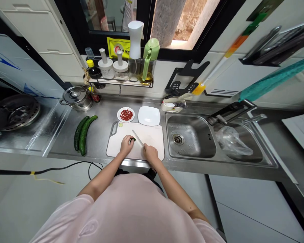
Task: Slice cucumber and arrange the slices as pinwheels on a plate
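My right hand [150, 152] is wrapped round the handle of a kitchen knife [137, 137], its blade pointing up and left over a white cutting board [152, 133]. Left of the blade, my left hand [127, 145] has its fingers curled over a piece of cucumber [133, 139]; only a little dark green skin shows past the fingertips. A pale green cucumber slice [121, 125] lies at the board's upper left corner, near the grey handle. Two whole cucumbers [84, 135] rest on the steel counter to the left.
Behind the board stand a round plate of chopped red pieces [126, 115] and a white square plate [149, 116]. A double sink [192, 135] is to the right, with a plastic bag [231, 141] in its far basin. A steel pot [76, 98] and a seasoning rack [121, 81] stand at the back.
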The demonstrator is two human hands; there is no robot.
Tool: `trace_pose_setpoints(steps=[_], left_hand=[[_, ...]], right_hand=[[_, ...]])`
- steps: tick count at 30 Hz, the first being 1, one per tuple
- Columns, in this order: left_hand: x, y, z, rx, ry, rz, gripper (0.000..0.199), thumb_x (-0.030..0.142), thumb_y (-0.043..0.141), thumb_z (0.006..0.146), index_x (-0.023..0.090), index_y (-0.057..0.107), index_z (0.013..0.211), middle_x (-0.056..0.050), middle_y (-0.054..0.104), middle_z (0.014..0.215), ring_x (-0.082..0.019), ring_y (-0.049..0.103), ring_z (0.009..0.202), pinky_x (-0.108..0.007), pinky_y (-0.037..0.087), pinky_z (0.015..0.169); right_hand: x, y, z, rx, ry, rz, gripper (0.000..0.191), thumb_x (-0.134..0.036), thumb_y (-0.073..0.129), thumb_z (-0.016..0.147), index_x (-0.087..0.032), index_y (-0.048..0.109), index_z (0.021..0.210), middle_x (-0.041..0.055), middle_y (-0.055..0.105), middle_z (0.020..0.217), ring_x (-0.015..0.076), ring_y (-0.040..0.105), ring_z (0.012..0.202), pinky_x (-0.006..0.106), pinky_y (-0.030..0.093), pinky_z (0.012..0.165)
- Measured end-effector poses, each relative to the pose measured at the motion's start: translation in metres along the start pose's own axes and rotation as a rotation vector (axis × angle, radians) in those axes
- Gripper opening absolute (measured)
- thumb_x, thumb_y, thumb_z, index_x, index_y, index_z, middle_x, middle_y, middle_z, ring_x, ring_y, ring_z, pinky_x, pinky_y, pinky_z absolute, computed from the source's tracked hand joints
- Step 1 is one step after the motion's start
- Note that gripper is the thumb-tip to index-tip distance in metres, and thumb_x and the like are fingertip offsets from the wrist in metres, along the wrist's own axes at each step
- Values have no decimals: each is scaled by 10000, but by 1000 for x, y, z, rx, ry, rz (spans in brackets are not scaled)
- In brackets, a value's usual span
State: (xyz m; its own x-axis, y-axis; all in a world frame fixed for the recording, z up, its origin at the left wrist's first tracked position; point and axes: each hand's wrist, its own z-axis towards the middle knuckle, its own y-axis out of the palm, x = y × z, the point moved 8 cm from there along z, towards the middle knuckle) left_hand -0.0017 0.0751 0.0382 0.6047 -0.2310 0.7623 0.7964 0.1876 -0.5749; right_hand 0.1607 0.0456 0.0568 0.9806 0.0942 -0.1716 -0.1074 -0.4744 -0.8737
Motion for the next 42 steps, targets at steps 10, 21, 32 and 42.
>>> trace_pose_setpoints(steps=[10,21,32,42], left_hand=[[1,-3,-3,15,0,5,140,257,453,882,197,578,867,-60,587,868,-188,558,873,-330,453,777],[20,-54,10,354,-150,19,248,362,454,890,189,568,1025,-112,532,1043,-233,496,1028,-392,384,921],[81,-15,32,-144,209,211,220,358,622,784,282,649,989,-79,567,1129,-298,454,1107,-652,54,1049],[56,-25,39,-23,-60,20,114,321,577,806,217,620,820,-24,629,786,-170,558,740,-347,440,771]], right_hand=[[10,-20,-10,231,41,-21,417,-256,349,934,-224,385,1348,111,574,1049,207,520,961,297,335,824],[11,-26,-15,245,42,-49,484,-249,393,905,-212,339,1384,121,538,1069,230,461,979,314,295,828],[5,-29,-20,325,-58,-105,469,-238,375,910,-224,378,1379,116,528,1010,223,434,902,324,275,785],[23,-20,-25,336,-18,-109,479,-235,441,879,-222,399,1355,101,538,986,223,446,908,317,274,788]])
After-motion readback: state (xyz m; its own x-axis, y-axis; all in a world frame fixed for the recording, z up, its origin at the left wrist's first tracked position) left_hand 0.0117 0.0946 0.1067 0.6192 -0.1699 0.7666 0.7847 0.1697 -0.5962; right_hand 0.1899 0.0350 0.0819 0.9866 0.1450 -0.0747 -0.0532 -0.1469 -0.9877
